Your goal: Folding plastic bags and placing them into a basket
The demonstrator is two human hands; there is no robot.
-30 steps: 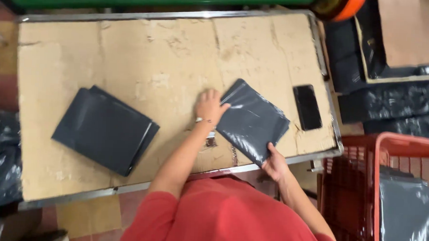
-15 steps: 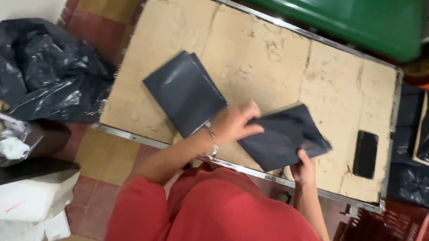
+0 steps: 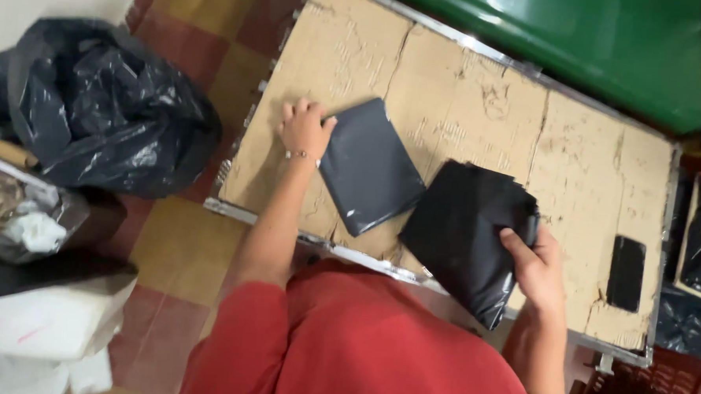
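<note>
- A black plastic bag (image 3: 467, 234) lies on the cardboard-covered table (image 3: 480, 108), its near end hanging over the table's near edge.
- The right hand (image 3: 538, 268) grips the bag's right edge, thumb on top and fingers closed beneath.
- Left of it, a flat stack of grey bags (image 3: 370, 169) rests on the table.
- The left hand (image 3: 304, 128) lies open, palm down, touching the stack's far left corner.
- A dark phone (image 3: 625, 273) sits near the table's right end.
- A bulging black rubbish sack (image 3: 102, 107) stands on the floor, far left.
</note>
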